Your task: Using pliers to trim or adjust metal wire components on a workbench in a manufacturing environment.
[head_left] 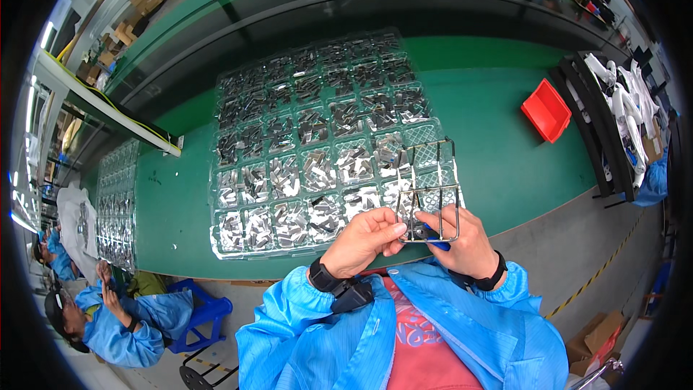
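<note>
Just off the clear compartment tray's (423, 133) near edge, toward its right corner, the left hand (361, 242) bends its fingers in toward the thumb — whether they grip anything, I cannot tell. The right hand (471, 247), further right along that edge, is curled around a blue-handled tool (439, 245). A dark wire frame (429, 189) shows over the tray's near right corner, overlapping the right hand's fingers.

Dark and silvery flat pieces (317, 166) fill most of the tray's compartments. Right of the tray on the green table (498, 115) sits a red bin (546, 110) — and, further right, a black rack (593, 130) with white parts (626, 112). Well left of the tray, a co-worker (126, 332) in blue sits near a second tray (118, 209).
</note>
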A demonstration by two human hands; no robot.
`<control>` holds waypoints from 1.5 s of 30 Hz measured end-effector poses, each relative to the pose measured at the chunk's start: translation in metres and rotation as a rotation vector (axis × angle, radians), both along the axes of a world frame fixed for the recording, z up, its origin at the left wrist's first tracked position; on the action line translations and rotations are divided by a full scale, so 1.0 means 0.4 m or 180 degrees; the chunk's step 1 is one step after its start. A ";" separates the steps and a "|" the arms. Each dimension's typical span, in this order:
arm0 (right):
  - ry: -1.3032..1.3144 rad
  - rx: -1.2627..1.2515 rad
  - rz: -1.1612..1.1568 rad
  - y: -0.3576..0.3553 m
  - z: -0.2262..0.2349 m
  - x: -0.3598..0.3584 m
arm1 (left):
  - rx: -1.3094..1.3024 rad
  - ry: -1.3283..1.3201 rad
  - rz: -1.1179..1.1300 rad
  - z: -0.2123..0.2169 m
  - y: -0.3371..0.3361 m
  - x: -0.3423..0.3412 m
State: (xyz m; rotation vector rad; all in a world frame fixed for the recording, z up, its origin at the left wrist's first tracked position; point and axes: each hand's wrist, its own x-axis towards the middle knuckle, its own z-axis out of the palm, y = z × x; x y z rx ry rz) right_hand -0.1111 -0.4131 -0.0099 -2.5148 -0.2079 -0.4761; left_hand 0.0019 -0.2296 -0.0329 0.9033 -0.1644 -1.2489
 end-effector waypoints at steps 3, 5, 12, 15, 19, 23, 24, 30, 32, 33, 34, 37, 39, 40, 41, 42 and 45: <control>0.0141 -0.0172 -0.0112 -0.002 -0.020 -0.011 | 0.0045 0.0010 0.0079 -0.013 -0.006 0.004; 0.0145 -0.0158 -0.0145 -0.006 -0.021 -0.010 | 0.0053 0.0029 0.0118 -0.016 -0.010 0.008; 0.0337 -0.0415 -0.0470 -0.037 0.002 -0.014 | 0.0564 -0.0685 0.0409 -0.017 -0.014 0.019; 0.0480 -0.0402 -0.0601 -0.051 0.005 -0.024 | 0.0640 -0.0882 0.0415 -0.018 -0.014 0.022; 0.0566 -0.0409 -0.0916 -0.069 0.012 -0.037 | 0.0838 -0.1361 0.0481 -0.023 -0.017 0.020; 0.0606 -0.0331 -0.1194 -0.093 0.009 -0.053 | 0.0918 -0.1596 0.0632 -0.022 -0.020 0.015; 0.0600 -0.0326 -0.1202 -0.101 0.007 -0.056 | 0.0918 -0.1604 0.0625 -0.020 -0.020 0.018; 0.0358 0.0102 -0.1654 -0.149 -0.003 -0.070 | 0.1062 -0.1838 0.0458 -0.005 -0.018 0.036; 0.0373 0.0105 -0.1728 -0.162 0.000 -0.069 | 0.1126 -0.1793 0.0571 0.009 -0.015 0.038; 0.0324 0.0129 -0.1838 -0.169 -0.002 -0.070 | 0.1127 -0.1816 0.0578 0.020 -0.010 0.040; 0.0268 0.0153 -0.1939 -0.177 -0.004 -0.070 | 0.1119 -0.1844 0.0677 0.034 0.001 0.042; 0.0047 0.0284 -0.1953 -0.190 -0.018 -0.078 | 0.1084 -0.1859 0.1016 0.066 0.040 0.042; 0.0092 0.0618 -0.1983 -0.181 -0.014 -0.077 | 0.1041 -0.1725 0.1343 0.071 0.069 0.032; -0.0053 0.0826 -0.1882 -0.179 -0.014 -0.075 | 0.0971 -0.1658 0.1509 0.075 0.078 0.026; -0.0040 0.0884 -0.1876 -0.176 -0.007 -0.075 | 0.0974 -0.1678 0.1630 0.077 0.089 0.017; -0.0013 0.0945 -0.1868 -0.175 -0.007 -0.075 | 0.0986 -0.1689 0.1748 0.077 0.101 0.005; -0.0136 0.1199 -0.1616 -0.188 -0.028 -0.067 | 0.0982 -0.1674 0.2078 0.083 0.127 -0.035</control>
